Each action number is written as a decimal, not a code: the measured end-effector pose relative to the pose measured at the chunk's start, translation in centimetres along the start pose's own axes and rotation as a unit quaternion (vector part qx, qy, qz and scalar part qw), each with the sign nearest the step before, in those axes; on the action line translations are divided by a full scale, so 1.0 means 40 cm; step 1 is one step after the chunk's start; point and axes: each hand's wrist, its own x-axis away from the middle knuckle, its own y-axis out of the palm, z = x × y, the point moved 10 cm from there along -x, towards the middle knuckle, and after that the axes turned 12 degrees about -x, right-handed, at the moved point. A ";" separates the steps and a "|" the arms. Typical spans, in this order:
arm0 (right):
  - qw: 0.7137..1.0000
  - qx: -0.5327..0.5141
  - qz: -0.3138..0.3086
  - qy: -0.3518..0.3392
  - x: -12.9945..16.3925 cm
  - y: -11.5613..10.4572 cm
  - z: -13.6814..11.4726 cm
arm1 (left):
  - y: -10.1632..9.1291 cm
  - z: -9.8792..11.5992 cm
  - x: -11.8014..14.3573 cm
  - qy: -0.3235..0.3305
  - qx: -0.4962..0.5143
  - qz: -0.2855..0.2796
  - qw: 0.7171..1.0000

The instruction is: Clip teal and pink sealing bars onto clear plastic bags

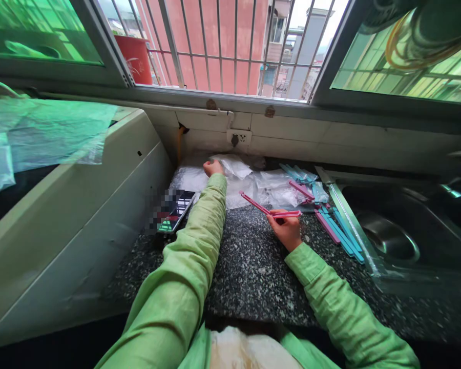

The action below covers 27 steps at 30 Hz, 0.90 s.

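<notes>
My right hand (286, 230) is closed on a pink bag sealing clip (255, 202), a long thin plastic strip that hinges open into a wide V. Farther forward, my left hand (214, 167) reaches to the pile of clear plastic bags (236, 177); its fingers are curled on the film, and their tips are partly hidden. To the right of my right hand lie several blue clips (341, 233) and a pink clip (326, 226) on the speckled counter. More pink and blue clips (301, 189) lie among clear wrapping behind them.
A phone (176, 211) lies left of my left forearm. The stove side (100, 220) rises at the left, with green film (54, 128) over it. A metal-edged sink (351, 225) is on the right. Behind are a wall socket (238, 138) and a barred window.
</notes>
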 end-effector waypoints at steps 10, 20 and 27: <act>1.000 0.008 0.024 -0.009 -0.002 -0.013 -0.001 | -0.023 0.093 0.115 0.013 -0.012 0.071 0.997; 0.999 0.019 0.028 -0.012 -0.004 -0.018 -0.004 | 0.012 0.183 0.331 0.231 -0.190 -0.211 0.931; 1.000 0.014 -0.001 -0.021 0.011 0.003 -0.029 | -0.048 0.127 0.395 0.265 -0.322 -0.270 0.868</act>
